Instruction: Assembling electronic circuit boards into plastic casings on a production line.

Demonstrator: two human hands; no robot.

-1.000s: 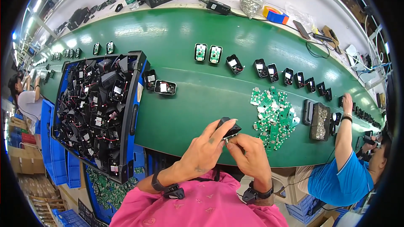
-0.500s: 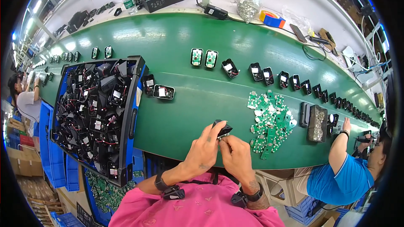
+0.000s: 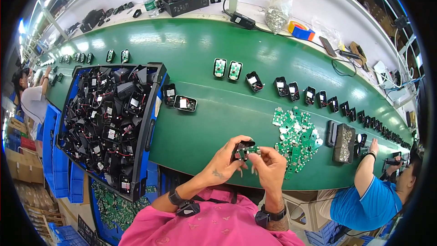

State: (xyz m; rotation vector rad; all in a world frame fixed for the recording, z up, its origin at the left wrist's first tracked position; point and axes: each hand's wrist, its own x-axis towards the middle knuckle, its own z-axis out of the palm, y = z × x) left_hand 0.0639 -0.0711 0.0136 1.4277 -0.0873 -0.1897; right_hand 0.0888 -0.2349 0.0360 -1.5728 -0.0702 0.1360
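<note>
Near the front edge of the green workbench, my left hand (image 3: 219,164) grips a small black plastic housing (image 3: 244,144). A green circuit board (image 3: 248,152) lies across the housing's open side, tilted. My right hand (image 3: 271,169) pinches the board's right end between thumb and fingers. Whether the board sits inside the housing or just over it, I cannot tell. Right of my hands spreads a loose heap of green circuit boards (image 3: 297,139). Two black housings with white parts inside, one of them lying sideways (image 3: 185,103), rest to the upper left.
A blue-and-black crate (image 3: 146,143) full of wired black housings stands at left. Housings (image 3: 281,86) line the bench's far side; two hold green boards (image 3: 235,70). A box of small metal parts (image 3: 344,143) stands at right, beside a co-worker in a blue shirt (image 3: 364,200).
The housing has turned in my left hand, so its open side and the green board now show. My right hand has shifted right and lower. The whole view has swung slightly.
</note>
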